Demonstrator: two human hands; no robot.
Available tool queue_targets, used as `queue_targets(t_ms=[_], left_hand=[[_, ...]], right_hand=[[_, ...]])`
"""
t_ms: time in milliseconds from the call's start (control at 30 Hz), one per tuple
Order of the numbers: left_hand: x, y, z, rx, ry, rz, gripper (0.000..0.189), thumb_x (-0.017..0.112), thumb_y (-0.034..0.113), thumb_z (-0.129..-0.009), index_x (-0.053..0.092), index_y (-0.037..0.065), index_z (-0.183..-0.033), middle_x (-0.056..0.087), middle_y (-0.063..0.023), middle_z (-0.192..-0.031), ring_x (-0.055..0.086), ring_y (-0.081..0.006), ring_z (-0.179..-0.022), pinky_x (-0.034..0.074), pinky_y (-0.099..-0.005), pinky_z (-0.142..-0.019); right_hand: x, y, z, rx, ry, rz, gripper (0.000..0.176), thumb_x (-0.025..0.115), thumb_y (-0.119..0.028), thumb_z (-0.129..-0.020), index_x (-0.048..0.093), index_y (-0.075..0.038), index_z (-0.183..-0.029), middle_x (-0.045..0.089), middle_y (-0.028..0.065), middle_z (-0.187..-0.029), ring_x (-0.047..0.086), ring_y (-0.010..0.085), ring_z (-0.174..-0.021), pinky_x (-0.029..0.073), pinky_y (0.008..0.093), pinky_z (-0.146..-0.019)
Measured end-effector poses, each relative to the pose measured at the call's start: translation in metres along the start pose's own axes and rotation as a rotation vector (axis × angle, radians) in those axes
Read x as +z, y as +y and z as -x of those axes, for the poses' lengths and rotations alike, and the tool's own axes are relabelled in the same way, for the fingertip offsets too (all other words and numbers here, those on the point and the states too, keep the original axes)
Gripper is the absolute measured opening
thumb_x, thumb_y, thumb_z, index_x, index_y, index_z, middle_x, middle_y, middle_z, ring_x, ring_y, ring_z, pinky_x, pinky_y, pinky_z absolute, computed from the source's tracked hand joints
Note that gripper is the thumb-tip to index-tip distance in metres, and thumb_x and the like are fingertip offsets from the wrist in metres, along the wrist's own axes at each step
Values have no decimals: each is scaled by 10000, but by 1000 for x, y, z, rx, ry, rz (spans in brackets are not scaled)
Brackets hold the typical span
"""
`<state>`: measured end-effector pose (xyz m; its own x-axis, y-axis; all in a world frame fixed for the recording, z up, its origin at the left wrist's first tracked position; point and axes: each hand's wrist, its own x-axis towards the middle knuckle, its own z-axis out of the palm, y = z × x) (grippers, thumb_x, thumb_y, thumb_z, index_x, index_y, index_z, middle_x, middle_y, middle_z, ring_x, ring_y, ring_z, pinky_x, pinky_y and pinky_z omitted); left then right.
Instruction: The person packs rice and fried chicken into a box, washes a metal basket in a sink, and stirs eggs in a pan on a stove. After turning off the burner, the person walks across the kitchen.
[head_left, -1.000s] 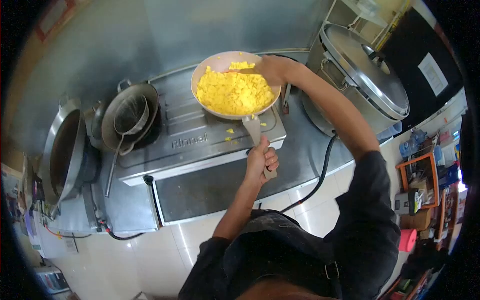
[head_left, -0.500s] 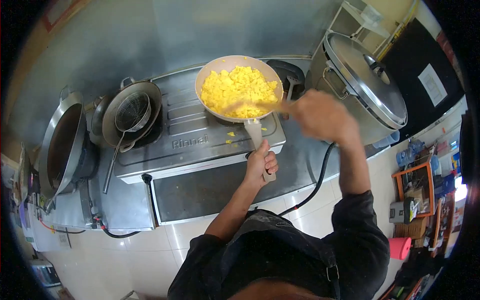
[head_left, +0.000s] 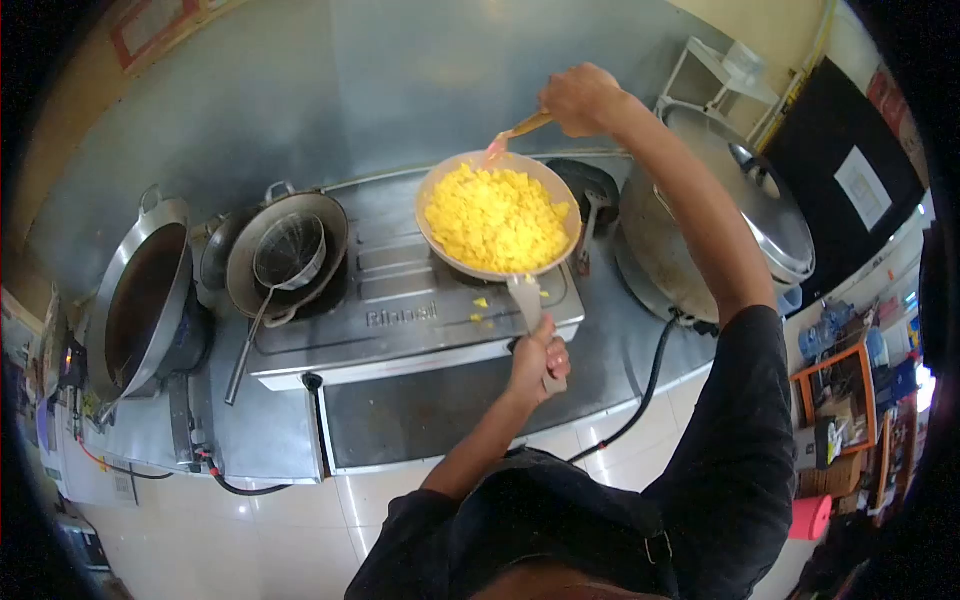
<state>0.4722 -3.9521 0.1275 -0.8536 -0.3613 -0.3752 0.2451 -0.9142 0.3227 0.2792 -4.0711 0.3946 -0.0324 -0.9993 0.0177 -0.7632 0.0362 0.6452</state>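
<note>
The left hand (head_left: 540,362), just below the middle of the frame, is wrapped tight around the handle of a pan (head_left: 524,297). The right hand (head_left: 583,100), near the top middle, is closed on a spatula (head_left: 531,124) with a wooden handle and a pink end. That end is at the pan's top edge. The pan is in the middle of the frame, full of yellow food (head_left: 498,220). It sits on the right side of a shiny stove (head_left: 300,345), where a blurry word looks like "Rinnai". The paper (head_left: 865,185) at upper right is too small to read. The right arm goes up from the lower right, and its wrist bends left. The left arm is lower and slants up to the handle.
</note>
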Motion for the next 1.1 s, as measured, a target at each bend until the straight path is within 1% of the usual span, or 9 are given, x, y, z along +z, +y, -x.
queue_targets(t_ms=[200,333,500,767,900,933,1033,1067,1100], left_hand=[[3,5,5,-32,-9,-15,268,473,393,-950,410,152,-850,296,61,-540,300,-59,-408,277,-228,-358],[6,12,2,-36,27,-51,262,474,382,-951,410,154,-840,297,61,-539,299,-61,-411,278,-227,-362],[7,10,6,-58,49,-31,329,489,365,-946,377,152,-722,318,45,-540,310,-77,-411,281,-238,-361],[7,8,6,-27,56,-54,284,487,370,-944,396,149,-791,306,45,-538,308,-67,-421,282,-234,-368],[7,4,4,-21,44,-29,267,508,385,-934,412,142,-881,304,61,-540,289,-54,-404,257,-216,-362],[8,5,4,-12,37,-30,267,513,384,-932,412,142,-883,304,61,-541,287,-54,-404,255,-216,-362],[5,9,2,26,24,-19,281,532,390,-921,412,138,-882,298,60,-542,285,-56,-411,247,-219,-364],[2,3,4,4,30,-12,282,534,390,-920,413,139,-880,296,60,-543,285,-57,-412,245,-221,-365],[2,2,3,1,28,-9,283,536,391,-919,414,139,-879,294,61,-543,286,-57,-413,244,-223,-366]], right_hand=[[-1,-51,-98,-257,-168,-30,306,584,-135,-756,650,-210,-1045,649,75,-951,632,273,-915,517,393,-778],[36,-38,-54,-497,-133,-169,309,551,-159,-811,633,-162,-1109,646,97,-920,640,320,-859,534,403,-713],[104,-87,105,-114,9,-300,388,461,-155,-852,529,-81,-1227,627,171,-802,660,269,-741,537,391,-615],[13,-79,143,-5,-227,-336,511,473,-101,-839,445,-190,-1342,655,118,-799,668,293,-717,543,399,-617],[49,-121,122,3,-249,-430,663,470,-99,-835,267,-309,-1431,648,175,-894,663,315,-787,542,413,-664],[30,-101,129,-18,-196,-412,690,504,-83,-791,299,-299,-1413,632,176,-765,648,329,-691,540,420,-608],[0,-89,135,31,-198,-455,643,518,-95,-781,376,-292,-1377,636,174,-759,650,328,-688,537,421,-605],[92,-134,97,16,-62,-420,616,539,-129,-771,417,-265,-1360,648,153,-797,652,326,-693,533,407,-579],[93,-132,90,39,-119,-350,546,541,-149,-762,491,-212,-1302,651,119,-843,643,327,-695,529,407,-632]])
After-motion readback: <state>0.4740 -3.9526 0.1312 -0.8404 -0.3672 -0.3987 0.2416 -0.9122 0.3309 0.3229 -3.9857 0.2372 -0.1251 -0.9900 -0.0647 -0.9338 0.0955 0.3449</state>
